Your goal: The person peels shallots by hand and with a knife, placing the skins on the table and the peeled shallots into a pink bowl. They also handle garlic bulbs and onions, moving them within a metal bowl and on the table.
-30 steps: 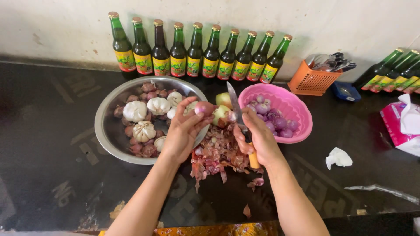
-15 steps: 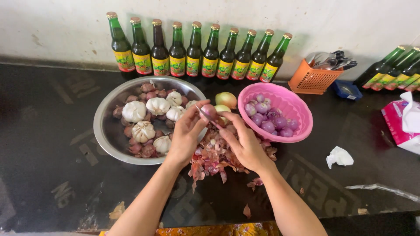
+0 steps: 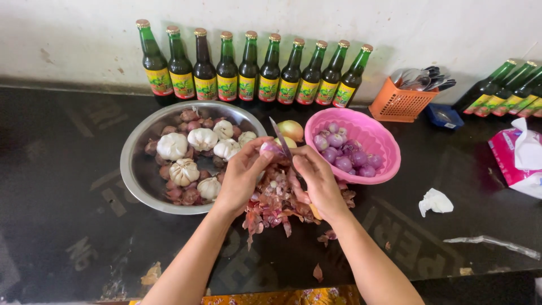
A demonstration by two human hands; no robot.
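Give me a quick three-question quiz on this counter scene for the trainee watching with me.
1. True or false: the left hand holds a shallot at its fingertips.
2. Which tool does the right hand grip: A spoon, B knife, C peeler?
3. Which bowl holds the peeled purple shallots, the steel bowl or the pink bowl?

Key:
1. True.
2. B; its blade points up beside the shallot.
3. The pink bowl; the steel bowl holds garlic bulbs and unpeeled shallots. The peel pile lies between the bowls.
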